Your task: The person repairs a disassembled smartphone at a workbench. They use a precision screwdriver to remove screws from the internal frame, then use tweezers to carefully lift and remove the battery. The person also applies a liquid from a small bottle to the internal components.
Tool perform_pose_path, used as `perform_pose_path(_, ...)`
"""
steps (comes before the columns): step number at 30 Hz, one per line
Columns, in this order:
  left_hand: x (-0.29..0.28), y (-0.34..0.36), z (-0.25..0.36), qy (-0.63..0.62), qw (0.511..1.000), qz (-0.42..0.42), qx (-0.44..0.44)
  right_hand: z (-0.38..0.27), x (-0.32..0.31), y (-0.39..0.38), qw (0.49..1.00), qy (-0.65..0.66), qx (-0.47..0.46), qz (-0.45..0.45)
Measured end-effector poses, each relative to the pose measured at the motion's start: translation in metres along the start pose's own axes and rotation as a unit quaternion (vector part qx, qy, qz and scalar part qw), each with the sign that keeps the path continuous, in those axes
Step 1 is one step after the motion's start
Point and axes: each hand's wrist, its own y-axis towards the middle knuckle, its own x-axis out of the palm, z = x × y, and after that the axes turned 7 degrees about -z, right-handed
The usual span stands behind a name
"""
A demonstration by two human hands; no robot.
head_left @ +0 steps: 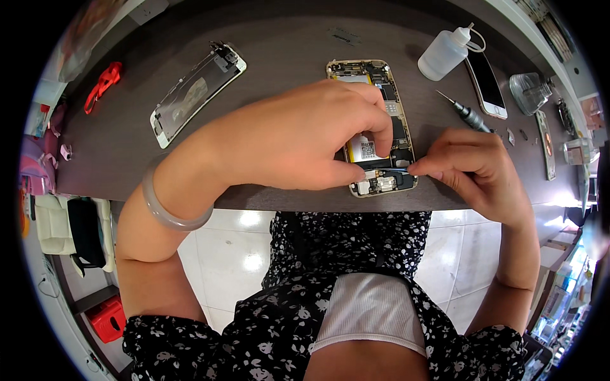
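An opened smartphone [399, 130] lies near the table's front edge, its battery and circuit boards exposed. My left hand [311, 136] arches over it from the left, covering part of its left side. The thumb rests at the phone's lower left edge, and the bent index finger comes down by the battery [363, 148]. In a pinch, my right hand [478, 166] holds a thin tool [397, 169] with a bluish shaft, laid across the phone's lower part. Its tip is too small to make out near my left thumb.
A detached phone screen [198, 92] and red strap-like item [105, 84] lie left. Right are a screwdriver [469, 115], white squeeze bottle [443, 56], another phone [486, 82], clear glass jar [528, 94] and narrow phone part [545, 145]. A clear strip [344, 36] lies behind.
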Motion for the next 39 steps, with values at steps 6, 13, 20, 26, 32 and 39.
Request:
perform_pose_path(6, 0.0, -0.001, 0.0, -0.007, 1.0, -0.001, 0.004, -0.011, -0.005, 0.003, 0.998, -0.009, 0.041, -0.035)
perform_pose_path(13, 0.0, -0.001, 0.001, 0.001, 1.0, 0.001, 0.007, -0.002, 0.006, 0.002, 0.99, -0.128, -0.06, 0.023)
perform_pose_path(20, 0.0, 0.001, 0.0, 0.001, 1.0, 0.0, 0.009, 0.004, 0.006, -0.001, 0.978, -0.184, -0.091, 0.022)
perform_pose_path(26, 0.001, -0.001, 0.0, 0.002, 1.0, 0.008, 0.01, 0.005, 0.002, 0.0, 0.979, -0.188, -0.076, -0.015)
perform_pose_path(32, 0.002, 0.0, 0.0, 0.002, 1.0, 0.012, 0.006, 0.003, -0.006, 0.004, 0.992, -0.099, -0.037, -0.066)
perform_pose_path(39, 0.005, 0.0, 0.001, 0.015, 1.0, 0.025, 0.003, 0.002, -0.012, 0.009, 0.99, -0.103, -0.045, -0.09)
